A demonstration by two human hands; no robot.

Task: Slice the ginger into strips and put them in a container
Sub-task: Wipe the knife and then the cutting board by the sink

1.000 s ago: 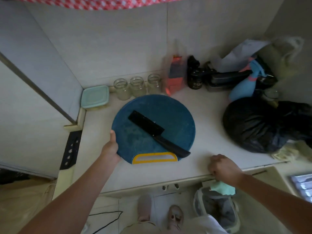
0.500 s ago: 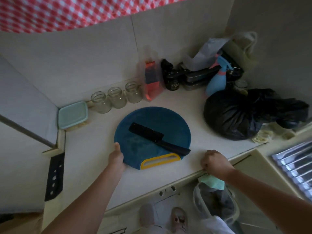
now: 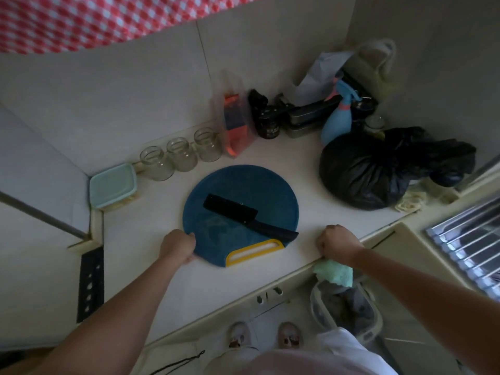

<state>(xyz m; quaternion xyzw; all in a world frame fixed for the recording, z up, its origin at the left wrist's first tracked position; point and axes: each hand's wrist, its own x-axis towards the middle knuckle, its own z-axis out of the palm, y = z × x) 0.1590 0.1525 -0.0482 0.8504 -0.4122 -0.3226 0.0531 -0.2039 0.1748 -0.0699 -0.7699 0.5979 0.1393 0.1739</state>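
Observation:
A round blue cutting board with a yellow handle lies on the pale counter. A black cleaver rests flat across it, with its handle pointing right. My left hand grips the board's left front edge, thumb on top. At the counter's front edge my right hand is curled into a fist, and a green cloth hangs out from under it. No ginger is in sight. A teal-lidded container sits in the back left corner.
Three empty glass jars line the back wall beside a clear orange-red pack. A full black bag, a blue spray bottle and dark jars crowd the back right. A bin stands below the counter edge. A metal rack is at right.
The view has swung to the right and grown darker. Both hands keep their places, the left at the board's edge and the right at the counter's edge. The cleaver has not moved.

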